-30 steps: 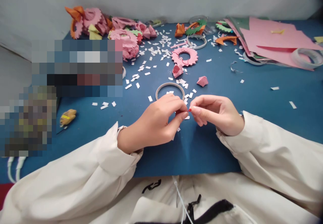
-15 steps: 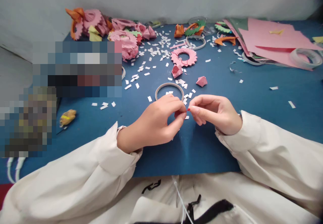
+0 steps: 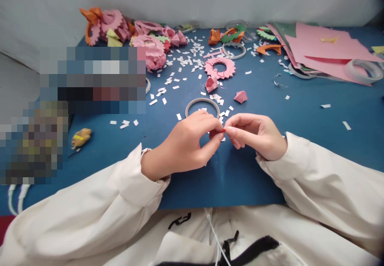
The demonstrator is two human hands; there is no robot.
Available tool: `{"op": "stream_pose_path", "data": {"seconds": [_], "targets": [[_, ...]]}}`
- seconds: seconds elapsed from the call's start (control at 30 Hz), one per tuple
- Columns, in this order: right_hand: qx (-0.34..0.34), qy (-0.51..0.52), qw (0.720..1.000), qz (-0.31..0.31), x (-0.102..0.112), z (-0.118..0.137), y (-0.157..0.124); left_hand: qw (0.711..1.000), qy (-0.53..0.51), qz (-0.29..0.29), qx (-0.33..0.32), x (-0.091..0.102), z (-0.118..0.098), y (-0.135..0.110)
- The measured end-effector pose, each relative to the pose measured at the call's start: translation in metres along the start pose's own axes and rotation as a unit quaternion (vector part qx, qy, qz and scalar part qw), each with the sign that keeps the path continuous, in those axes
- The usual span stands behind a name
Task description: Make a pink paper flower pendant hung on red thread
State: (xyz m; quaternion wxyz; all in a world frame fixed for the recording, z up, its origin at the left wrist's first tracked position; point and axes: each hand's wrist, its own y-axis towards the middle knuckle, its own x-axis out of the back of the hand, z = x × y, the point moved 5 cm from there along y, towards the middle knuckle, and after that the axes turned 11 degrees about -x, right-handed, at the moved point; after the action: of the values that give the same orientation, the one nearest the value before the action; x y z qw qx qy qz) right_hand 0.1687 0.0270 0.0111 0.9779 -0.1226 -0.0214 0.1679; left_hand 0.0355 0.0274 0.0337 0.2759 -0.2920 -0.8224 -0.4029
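Note:
My left hand (image 3: 186, 144) is closed in a pinch, thumb and forefinger meeting on one end of a small red piece (image 3: 223, 130). Thumb and forefinger of my right hand (image 3: 258, 136) pinch its other end, so the fingertips almost touch. Most of the red piece is hidden; its kind is too small to make out. Just behind my left hand lies a tape ring (image 3: 203, 100), partly covered by my knuckles. Farther back are a small folded pink paper piece (image 3: 241, 97), another pink paper piece (image 3: 211, 84) and a jagged pink paper ring (image 3: 220, 67) with a thin red line across it.
White paper scraps (image 3: 192, 62) are strewn over the blue table (image 3: 192, 190). Folded pink and orange paper shapes (image 3: 111, 26) pile up at the back left. Pink sheets (image 3: 324, 46) and a tape roll (image 3: 364, 71) lie back right. A small yellow-brown object (image 3: 81, 137) sits at left.
Both hands keep their pinch, my left fingertips slightly closer to the right ones around the red piece. The whole view has shifted a little.

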Motion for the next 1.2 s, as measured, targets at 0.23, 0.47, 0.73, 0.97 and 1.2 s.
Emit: {"op": "stream_pose_path", "data": {"seconds": [0.23,0.47,0.73,0.97,1.2], "targets": [[-0.001,-0.001,1.000,0.003,-0.0003,-0.0005,0.0005,1.000,0.001,0.010,0.008,-0.0015,0.0012,-0.0008],[-0.006,0.000,1.000,0.004,-0.0005,-0.0010,0.0005,1.000,-0.001,0.013,0.009,-0.0017,0.0014,-0.0005],[-0.009,-0.006,1.000,0.004,-0.0004,-0.0012,0.0005,1.000,-0.002,0.016,0.014,-0.0021,0.0010,-0.0001],[-0.007,-0.008,1.000,0.002,-0.0006,0.0000,0.0000,1.000,-0.001,0.018,0.013,-0.0020,0.0008,-0.0002],[-0.016,-0.003,1.000,0.000,-0.0011,0.0010,0.0001,0.999,-0.001,0.027,0.020,-0.0028,0.0019,-0.0009]]}}
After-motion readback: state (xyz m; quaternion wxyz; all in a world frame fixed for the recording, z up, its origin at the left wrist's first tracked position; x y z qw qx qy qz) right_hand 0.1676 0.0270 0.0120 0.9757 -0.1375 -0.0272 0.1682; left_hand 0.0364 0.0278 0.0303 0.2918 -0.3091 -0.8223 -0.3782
